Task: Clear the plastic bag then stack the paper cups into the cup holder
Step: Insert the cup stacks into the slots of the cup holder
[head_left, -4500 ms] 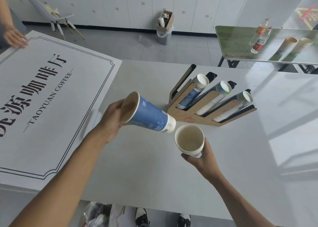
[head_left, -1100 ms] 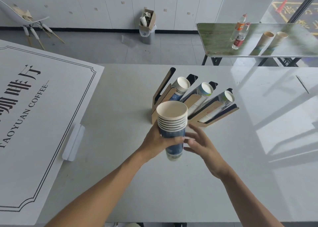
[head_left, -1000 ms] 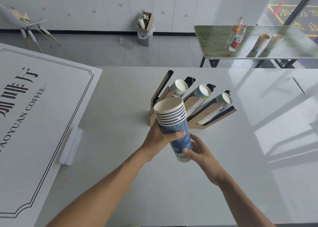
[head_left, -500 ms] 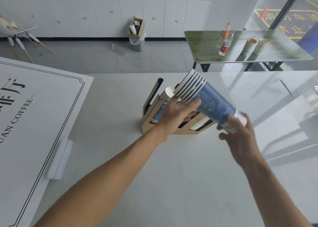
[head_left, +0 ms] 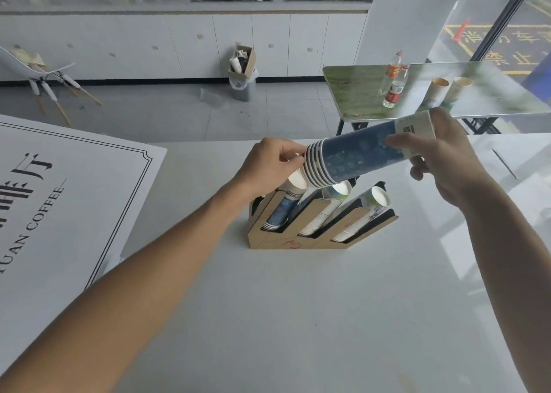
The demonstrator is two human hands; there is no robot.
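Observation:
A stack of several blue paper cups [head_left: 357,155] lies almost level in the air above the cardboard cup holder [head_left: 316,224]. The stack's open rims face left and its white base points right. My left hand [head_left: 271,166] holds the rim end, fingers curled at the rims. My right hand [head_left: 441,157] grips the base end, thumb over the top. The holder stands mid-table with three slanted slots, each filled with a cup stack; the leftmost slot holds blue cups [head_left: 283,210]. No plastic bag is in view.
A large white coffee sign board [head_left: 56,213] covers the table's left side. Behind the white table [head_left: 298,318] stands a green-topped side table [head_left: 357,94] with bottles [head_left: 393,82] and two cups. A bin with a cardboard box [head_left: 243,73] stands by the cabinets.
The cup stack has been turned from upright to nearly level and lifted over the holder. My right hand slid to the base end; my left hand moved to the rims.

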